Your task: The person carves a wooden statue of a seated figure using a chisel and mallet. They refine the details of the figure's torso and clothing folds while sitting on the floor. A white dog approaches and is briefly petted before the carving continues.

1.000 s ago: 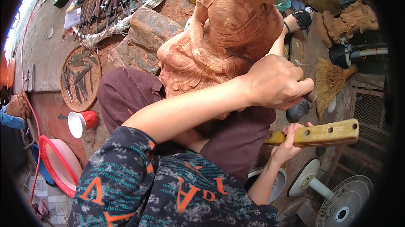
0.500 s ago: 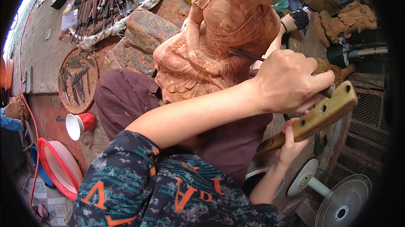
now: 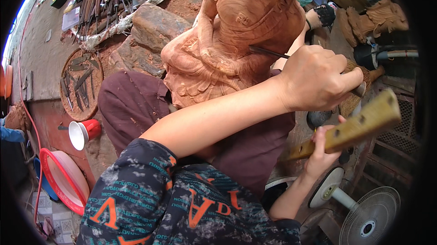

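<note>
A reddish-brown carved wooden statue (image 3: 236,40) of a seated figure rests before me, by my trousered legs. My left hand (image 3: 314,79), its arm crossing in front of my body, is closed round a chisel (image 3: 268,53). The chisel's dark blade touches the statue near its waist, and the butt of the handle sticks out behind my fist. My right hand (image 3: 318,156) grips a yellowish bar-shaped mallet (image 3: 355,129) with a row of dark holes. The mallet's far end is blurred and stands apart from the chisel's butt.
Several wood-handled chisels (image 3: 114,1) lie heaped at the far left. A round tray (image 3: 101,91) holds loose blades. Nearer are a red-and-white cup (image 3: 92,129) and a red-rimmed basin (image 3: 68,179). On the right are a fan (image 3: 369,220), a broom (image 3: 353,101) and another wood carving (image 3: 373,19).
The mallet has swung away from the chisel's butt, toward the right, with my right hand. My left hand still holds the chisel against the statue; the view has shifted slightly.
</note>
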Tool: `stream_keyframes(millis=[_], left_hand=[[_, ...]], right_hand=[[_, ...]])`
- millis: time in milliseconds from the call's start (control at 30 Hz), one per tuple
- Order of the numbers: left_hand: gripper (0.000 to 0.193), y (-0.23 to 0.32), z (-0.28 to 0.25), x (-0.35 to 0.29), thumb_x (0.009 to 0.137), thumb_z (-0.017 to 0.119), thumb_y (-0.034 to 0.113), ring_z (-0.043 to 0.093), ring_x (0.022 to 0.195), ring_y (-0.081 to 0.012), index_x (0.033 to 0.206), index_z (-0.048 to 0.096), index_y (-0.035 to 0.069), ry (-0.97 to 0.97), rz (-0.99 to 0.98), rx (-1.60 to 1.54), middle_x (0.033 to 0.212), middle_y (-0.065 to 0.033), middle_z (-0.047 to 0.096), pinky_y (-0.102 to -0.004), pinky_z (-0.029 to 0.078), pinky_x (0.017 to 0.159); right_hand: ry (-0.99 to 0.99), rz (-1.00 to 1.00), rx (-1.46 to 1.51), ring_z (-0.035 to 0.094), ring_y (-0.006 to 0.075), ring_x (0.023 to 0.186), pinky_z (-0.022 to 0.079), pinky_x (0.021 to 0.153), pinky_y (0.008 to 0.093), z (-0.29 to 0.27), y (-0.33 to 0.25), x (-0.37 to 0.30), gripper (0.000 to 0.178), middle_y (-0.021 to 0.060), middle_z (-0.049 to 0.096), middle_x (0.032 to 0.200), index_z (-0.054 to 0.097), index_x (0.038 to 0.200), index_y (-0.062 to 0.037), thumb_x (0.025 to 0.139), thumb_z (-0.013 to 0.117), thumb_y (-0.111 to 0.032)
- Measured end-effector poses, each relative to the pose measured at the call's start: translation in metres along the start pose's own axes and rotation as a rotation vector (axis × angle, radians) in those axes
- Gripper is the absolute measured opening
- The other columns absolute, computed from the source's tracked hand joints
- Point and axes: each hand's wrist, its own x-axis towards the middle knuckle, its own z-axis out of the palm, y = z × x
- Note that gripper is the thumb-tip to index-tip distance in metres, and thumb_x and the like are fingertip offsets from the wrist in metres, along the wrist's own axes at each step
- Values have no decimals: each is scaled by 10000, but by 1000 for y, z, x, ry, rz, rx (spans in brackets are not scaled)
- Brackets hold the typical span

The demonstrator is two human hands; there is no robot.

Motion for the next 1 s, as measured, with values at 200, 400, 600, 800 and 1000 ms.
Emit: stream_keyframes(millis=[200,400,600,800,1000], left_hand=[[143,-5,12,-2,692,672,238,601,532,-211,724,577,136,-40,-42,17,556,-31,535,-413,455,557],[199,-14,2,-9,638,732,211,578,540,-216,784,602,178,-147,-47,88,566,-10,507,-342,450,433],[152,0,7,-10,679,679,227,588,491,-187,661,541,165,-87,-28,-51,506,-2,487,-617,342,879],[157,-3,4,-11,683,681,235,589,487,-183,660,543,165,-100,-14,-23,503,3,489,-604,347,878],[136,-4,11,-8,701,676,227,589,486,-189,669,559,166,-75,-28,-13,505,0,508,-580,339,910]], right_hand=[[17,104,66,487,102,727,415,728,226,-8,19,-4,577,39,521,846,384,1350,35,821,615,37],[20,167,130,445,84,632,410,598,228,0,22,-8,682,32,491,805,285,1425,-29,822,583,82],[116,154,342,439,97,640,406,598,240,4,17,-6,655,42,483,804,274,1425,-29,844,565,53],[42,22,103,437,97,681,409,640,234,4,22,-13,633,39,482,841,318,1405,-17,836,586,52],[115,185,268,468,108,774,416,745,246,-1,29,-16,579,33,493,852,392,1348,3,817,617,53]])
